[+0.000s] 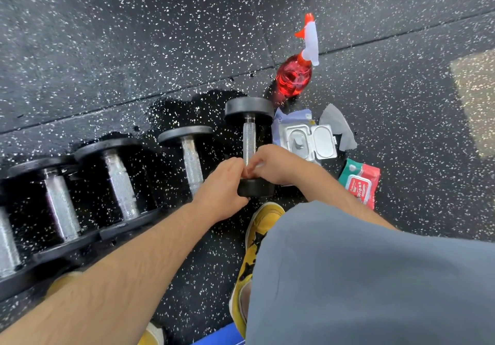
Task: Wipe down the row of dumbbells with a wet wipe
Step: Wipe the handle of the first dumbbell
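Dumbbell [249,135]: rightmost of the row [120,181], lying on the floor [134,36], handle running 12 to 6. The other bells trail off toward 8 o'clock, side by side.

Hands: both meet at the 6 o'clock end of the handle, just above the near head.
- Left hand [223,183]: fingers curled in against the handle, narrow.
- Right hand [273,162]: fingers bunched, pinching a pale scrap, apparently the wipe [257,165]. Most of it is hidden, so how far it wraps the bar I cannot tell.

Step in hand, as I judge it: wiping the knurled handle.
- Wrap the wipe fully round the bar.
- Steady the bell with the left hand so it does not roll.
- Draw toward 12 with a twist, so the knurling gets cleaned, not just skimmed.
- Then do both heads before moving to the next bell at 9.

Around:
- Open pack [308,141] at 3 o'clock, lid up, close beside the bell.
- Grey used wipe [338,127] past it.
- Red pack [360,183] at 4.
- Spray bottle [293,76] at 1.
- Wet patch [187,108] at 10 to 11; the grip may be slick.
- Yellow shoe [263,226] at 6.
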### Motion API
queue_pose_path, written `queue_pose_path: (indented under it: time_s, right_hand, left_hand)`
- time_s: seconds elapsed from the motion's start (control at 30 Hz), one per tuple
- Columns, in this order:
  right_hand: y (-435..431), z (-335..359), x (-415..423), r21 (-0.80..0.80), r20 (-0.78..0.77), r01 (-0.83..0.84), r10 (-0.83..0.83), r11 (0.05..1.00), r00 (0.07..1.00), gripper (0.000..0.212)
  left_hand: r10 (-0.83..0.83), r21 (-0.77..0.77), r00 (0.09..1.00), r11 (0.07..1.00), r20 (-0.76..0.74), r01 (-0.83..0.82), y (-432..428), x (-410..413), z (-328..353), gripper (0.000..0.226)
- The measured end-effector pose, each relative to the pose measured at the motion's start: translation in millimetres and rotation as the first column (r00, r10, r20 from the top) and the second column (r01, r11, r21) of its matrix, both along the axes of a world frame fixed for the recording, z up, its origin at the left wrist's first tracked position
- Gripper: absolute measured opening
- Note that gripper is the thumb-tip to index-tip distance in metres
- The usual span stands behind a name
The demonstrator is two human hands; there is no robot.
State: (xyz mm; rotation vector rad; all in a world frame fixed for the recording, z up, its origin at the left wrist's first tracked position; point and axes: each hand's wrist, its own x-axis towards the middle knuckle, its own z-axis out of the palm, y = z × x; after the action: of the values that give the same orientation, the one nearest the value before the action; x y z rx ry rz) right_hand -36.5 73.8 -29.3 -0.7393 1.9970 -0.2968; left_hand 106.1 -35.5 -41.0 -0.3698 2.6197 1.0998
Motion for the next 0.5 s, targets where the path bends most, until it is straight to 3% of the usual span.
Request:
queue_pose_path:
  time_s: [0.17, 0.33, 0.43, 0.5]
  right_hand:
    - [-12, 2, 8, 0.000, -0.044, -0.079, 0.079, 0.997, 0.996, 0.042]
    - [2, 2, 5, -0.077, -0.064, -0.007, 0.002, 0.997, 0.998, 0.011]
    - [-7, -2, 10, -0.197, -0.215, 0.036, -0.079, 0.980, 0.973, 0.014]
    - [-12, -11, 11, -0.327, -0.342, 0.109, -0.225, 0.939, 0.912, 0.017]
  left_hand:
    - [0.009, 0.007, 1.000, 1.000, -0.007, -0.009, -1, -1, 1, 0.042]
    - [-0.008, -0.011, 1.000, 1.000, -0.002, 0.008, -4, 1, 1, 0.041]
    - [-0.013, -0.016, 1.000, 1.000, -0.007, 0.013, -3, 0, 2, 0.041]
    - [-0.007, -0.018, 1.000, 1.000, 0.000, 0.007, -2, 0, 4, 0.042]
